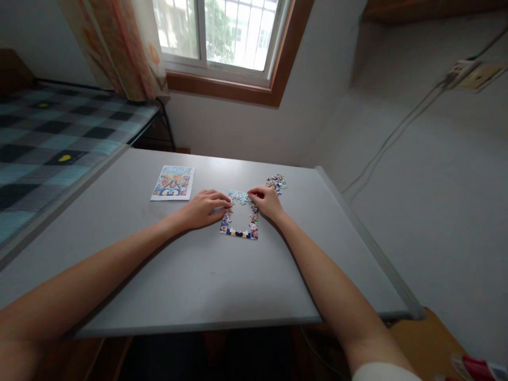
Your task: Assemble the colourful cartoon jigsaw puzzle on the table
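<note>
A small jigsaw puzzle frame (240, 232) lies on the grey table (198, 275), with only its border assembled and the middle bare. My left hand (204, 209) rests at the frame's left edge, fingers stretched flat toward the top left corner. My right hand (266, 201) sits at the top right corner, fingers curled and pressing on the border pieces there. A heap of loose puzzle pieces (277, 182) lies just beyond my right hand.
A printed reference picture (173, 182) lies left of the puzzle. A bed with a checked cover (51, 137) adjoins the table's left side. A window (222, 37) and curtain (119, 47) are behind, a white wall to the right with a cable (397, 132).
</note>
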A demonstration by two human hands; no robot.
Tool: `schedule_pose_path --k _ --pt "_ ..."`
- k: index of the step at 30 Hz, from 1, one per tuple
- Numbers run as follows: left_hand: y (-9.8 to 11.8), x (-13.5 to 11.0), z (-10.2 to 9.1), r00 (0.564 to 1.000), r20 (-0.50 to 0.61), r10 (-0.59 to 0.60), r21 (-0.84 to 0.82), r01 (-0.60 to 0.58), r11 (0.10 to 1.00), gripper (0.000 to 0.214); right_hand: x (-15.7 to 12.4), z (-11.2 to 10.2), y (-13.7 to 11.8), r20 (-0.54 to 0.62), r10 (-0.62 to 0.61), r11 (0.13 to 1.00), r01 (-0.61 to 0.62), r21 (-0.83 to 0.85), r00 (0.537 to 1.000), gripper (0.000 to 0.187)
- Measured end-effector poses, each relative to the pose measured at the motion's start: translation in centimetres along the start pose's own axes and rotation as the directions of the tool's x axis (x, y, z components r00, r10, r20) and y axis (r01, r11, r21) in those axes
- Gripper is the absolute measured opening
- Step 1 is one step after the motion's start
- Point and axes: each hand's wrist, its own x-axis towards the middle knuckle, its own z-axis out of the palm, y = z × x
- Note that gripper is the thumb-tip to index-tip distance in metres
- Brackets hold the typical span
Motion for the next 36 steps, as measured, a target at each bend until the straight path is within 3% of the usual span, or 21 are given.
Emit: schedule_pose_path --k 18,28,36 --pt "0.1 0.0 -0.1 1.0 0.007 -0.019 -0.014 0.019 1.0 0.025 -0.2 0.1 0.5 -0.094 0.055 0.965 -0.028 0.262 0.994 0.02" --pt "-0.1 0.0 0.0 1.0 0.008 -0.002 -0.004 0.002 1.0 0.024 0.2 -0.4 1.3 -0.039 0.108 0.885 -0.078 0.459 0.993 0.029" --pt "0.1 0.1 -0.2 1.0 0.005 -0.001 -0.018 0.001 1.0 0.024 0.3 -0.8 1.1 -0.054 0.2 0.856 -0.148 0.495 0.978 0.037"
